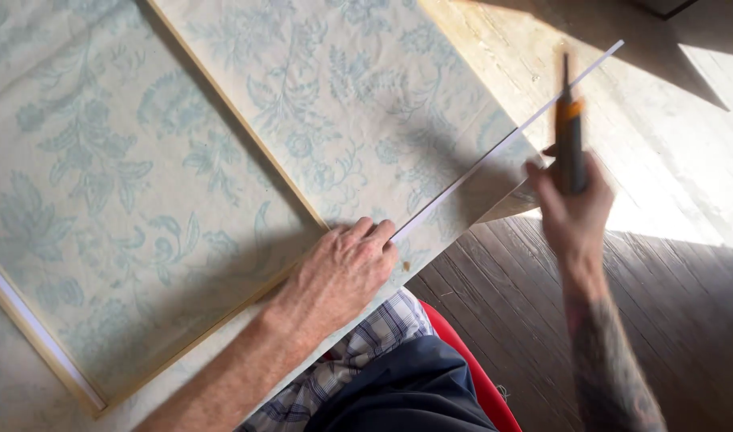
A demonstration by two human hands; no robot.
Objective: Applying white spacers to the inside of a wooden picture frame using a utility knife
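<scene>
Left hand [344, 272] fingers closed pressing straightedge [502, 144], right hand [573, 196] gripping knife [569, 132]

Looks like a home room used as a DIY/craft spot, not a real workshop. Dark wood plank floor [622, 320], worn, hard sunlight patch across it. No bench: work lies flat at floor level. Floral pale-blue wallpaper [366, 88] spread over a light wooden frame [246, 128], long white straightedge [494, 152] on top. Right hand [570, 200] grips an orange-and-black utility knife [569, 128]. Red seat edge [470, 368] under the person.
</scene>
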